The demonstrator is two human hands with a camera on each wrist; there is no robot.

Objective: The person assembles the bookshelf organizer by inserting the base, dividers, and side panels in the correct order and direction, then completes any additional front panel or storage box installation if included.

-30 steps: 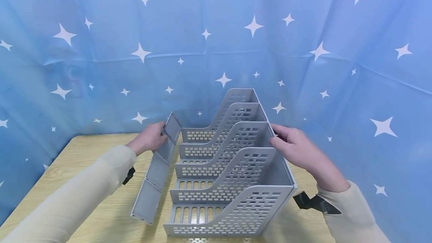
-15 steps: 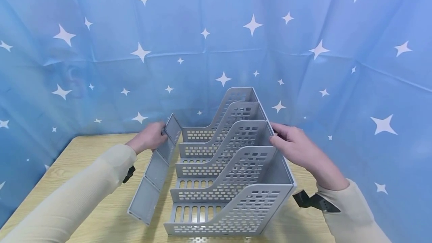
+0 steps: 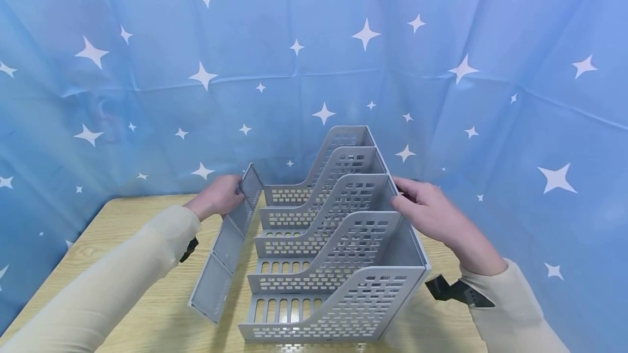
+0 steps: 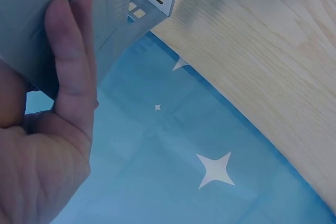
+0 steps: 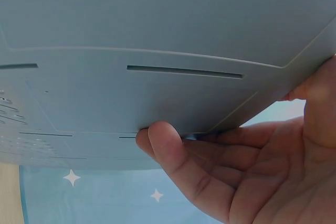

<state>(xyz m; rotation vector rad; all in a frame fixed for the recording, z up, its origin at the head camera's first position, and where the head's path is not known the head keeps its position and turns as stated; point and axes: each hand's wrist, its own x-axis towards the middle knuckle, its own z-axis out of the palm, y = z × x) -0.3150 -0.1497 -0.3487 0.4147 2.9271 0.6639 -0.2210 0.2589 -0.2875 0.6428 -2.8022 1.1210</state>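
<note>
A grey plastic file organizer (image 3: 314,334) with several slots stands on the table in the head view, its low open side facing left and its tall back on the right. To its left, my left hand (image 3: 221,196) holds a long grey panel (image 3: 213,285) by its far part, tilted, with the near end hanging close over the table. In the left wrist view, straight fingers (image 4: 73,66) lie along the panel's face, thumb side partly hidden. My right hand (image 3: 429,214) grips the organizer's back edge; the right wrist view shows fingertips (image 5: 167,140) against the slotted back wall (image 5: 157,14).
The light wood table (image 3: 132,233) ends at a blue star-patterned curtain (image 3: 275,31) behind and to the left. A narrow gap of tabletop lies between panel and organizer. A black wrist strap (image 3: 461,293) sits on the right sleeve.
The panel's near end has swung slightly left and up, while the left hand stays in about the same place. The right hand and the organizer look unmoved.
</note>
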